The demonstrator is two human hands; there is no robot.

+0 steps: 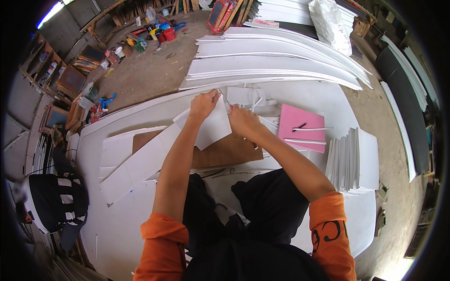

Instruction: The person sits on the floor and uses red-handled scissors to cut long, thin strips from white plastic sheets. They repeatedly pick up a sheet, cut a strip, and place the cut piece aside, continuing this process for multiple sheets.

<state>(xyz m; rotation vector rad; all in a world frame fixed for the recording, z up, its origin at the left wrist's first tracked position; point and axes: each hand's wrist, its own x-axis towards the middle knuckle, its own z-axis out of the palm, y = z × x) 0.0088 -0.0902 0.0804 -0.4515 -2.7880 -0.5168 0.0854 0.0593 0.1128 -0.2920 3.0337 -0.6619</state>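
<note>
My left hand (205,105) pinches the top corner of a white sheet (214,125) that stands tilted over a brown board (220,152). Just to its right, my right hand (244,122) is closed by the sheet's edge, with a small reddish bit at its fingertips. What it grips is mostly hidden. A long white strip (145,166) lies aslant under my left forearm, across the brown board's left part. White offcuts (240,95) lie beyond my hands.
On the white table (117,234), a pink pad (300,124) bears thin white strips and a dark slim tool. A row of white pieces (344,159) stands at the right. Large white sheets (262,58) are stacked beyond. At the left sits a black-and-white bag (56,199).
</note>
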